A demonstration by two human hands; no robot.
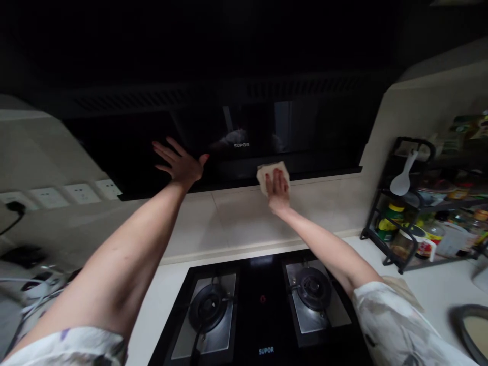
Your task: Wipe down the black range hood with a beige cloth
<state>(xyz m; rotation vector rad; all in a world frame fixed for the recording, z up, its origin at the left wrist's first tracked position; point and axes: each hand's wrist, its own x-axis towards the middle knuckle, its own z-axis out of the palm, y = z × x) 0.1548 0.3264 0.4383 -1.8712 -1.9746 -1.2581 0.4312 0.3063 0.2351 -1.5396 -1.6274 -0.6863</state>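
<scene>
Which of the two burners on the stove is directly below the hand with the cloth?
The right burner: it sits under the right hand pressing the cloth. The left burner is farther left.

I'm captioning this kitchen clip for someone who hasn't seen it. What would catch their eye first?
The right hand presses a pale cloth on the lower edge of the glossy black range hood. The left hand lies flat and open on the hood's front. Below sits a black two-burner gas hob.
</scene>
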